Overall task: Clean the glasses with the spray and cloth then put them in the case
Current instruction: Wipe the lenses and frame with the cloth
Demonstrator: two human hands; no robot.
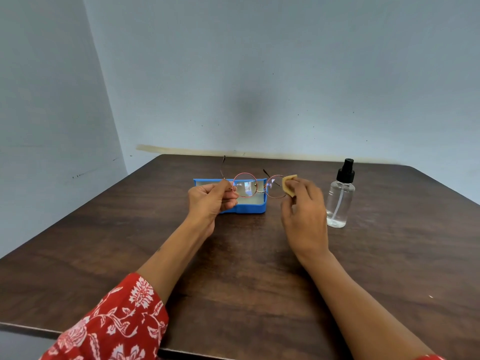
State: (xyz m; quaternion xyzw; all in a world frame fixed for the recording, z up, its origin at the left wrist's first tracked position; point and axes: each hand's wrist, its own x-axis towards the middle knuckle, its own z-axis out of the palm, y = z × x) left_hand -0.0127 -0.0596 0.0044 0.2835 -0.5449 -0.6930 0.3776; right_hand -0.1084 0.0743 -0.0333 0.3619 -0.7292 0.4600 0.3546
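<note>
Head view, left to right: a red sleeve [114, 320] with a white floral print covers the left forearm at the lower left edge. The left hand [211, 200] is raised above the dark, wood-grain table [246, 268], its fingers curled and pinching the glasses [255, 187] at the left rim, near the hinge. The glasses have thin, round, copper-toned metal rims and clear lenses; both slim temple arms are unfolded and point away from the person, toward the pale wall [259, 74]. Directly behind and below the glasses, a blue case [255, 207] of smooth plastic lies open on the table, rectangular with rounded corners and a pale lining; the left hand partly hides its left end. The right hand [305, 211] pinches a small, folded, tan cloth [289, 185] between thumb and fingers, and the cloth presses on the outer edge of the right lens. The glasses thus span the gap between the two hands, held clear of the table. Just beside the right hand, a spray bottle [340, 201] stands upright: a clear cylindrical body, a thin dip tube inside, and a black pump head.
</note>
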